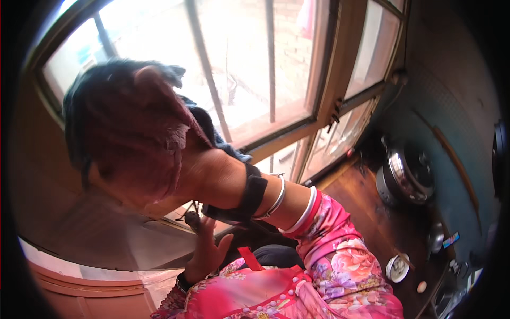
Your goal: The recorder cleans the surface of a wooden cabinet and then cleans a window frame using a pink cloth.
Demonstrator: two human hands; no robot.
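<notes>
At the upper left, my right hand (201, 167) grips a bunched cloth (127, 103), dark red on the near side with blue-grey parts at the edges. It covers most of the fingers and overlaps the barred window (239, 67). A black band (255, 191) and a silver bangle (279, 199) circle my right wrist and forearm. Below that arm, my left hand (207, 251) is raised with its thumb spread, its fingertips partly hidden. Beside them is a small dark knobby thing (192, 219); whether they touch it, I cannot tell.
A metal latch (334, 115) sits on the wooden window frame (334, 60). On the brown wooden surface (358, 207) at the right stand a lidded metal pot (410, 171) and a white bowl (397, 269), with an egg-like object (421, 286) nearby. A long stick (454, 155) leans along the wall.
</notes>
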